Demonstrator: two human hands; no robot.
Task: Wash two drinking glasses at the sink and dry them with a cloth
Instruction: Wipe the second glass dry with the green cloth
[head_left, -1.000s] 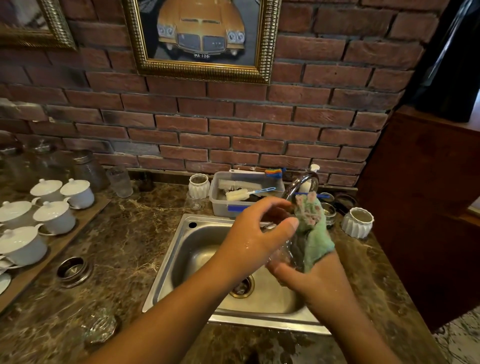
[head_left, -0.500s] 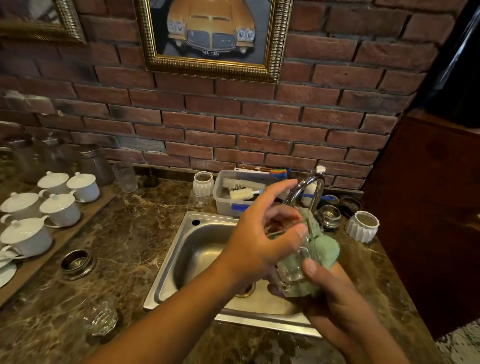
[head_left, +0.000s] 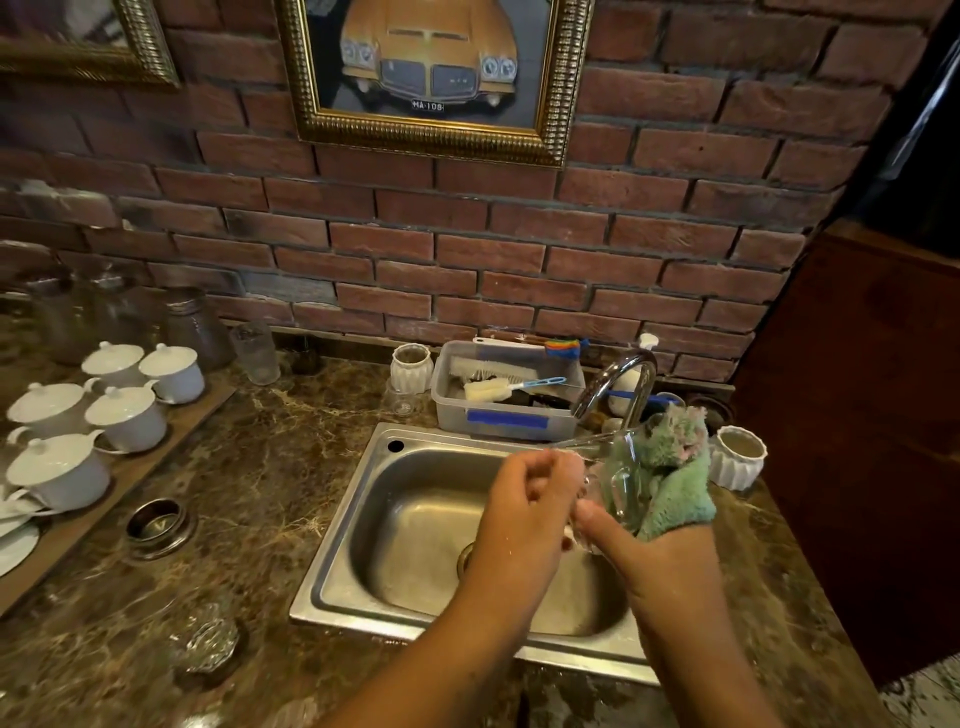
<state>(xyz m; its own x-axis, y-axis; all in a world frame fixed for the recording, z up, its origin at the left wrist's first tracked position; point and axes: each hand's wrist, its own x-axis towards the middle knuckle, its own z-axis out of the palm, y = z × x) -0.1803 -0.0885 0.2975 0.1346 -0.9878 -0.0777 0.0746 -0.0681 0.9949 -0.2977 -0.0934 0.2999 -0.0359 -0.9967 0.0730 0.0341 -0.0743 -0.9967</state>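
Head view: a brown marble table (head_left: 249, 519) carries a steel sink (head_left: 415, 519) set into it. Above the basin's right side, the right hand (head_left: 670, 571) grips a green cloth (head_left: 675, 488) bunched behind a clear drinking glass (head_left: 621, 483), with its thumb pressed on the glass's near side. The left hand (head_left: 524, 514) has its fingers (head_left: 545, 467) curled tight at the glass's left side, apparently pinching it, though blur hides the contact. A second glass (head_left: 208, 642) sits on the table, near and left of the sink.

Marbled counter (head_left: 270, 483) carries a wooden board (head_left: 182, 431), plastic tub (head_left: 452, 410) and, seemingly, a glass (head_left: 208, 642).
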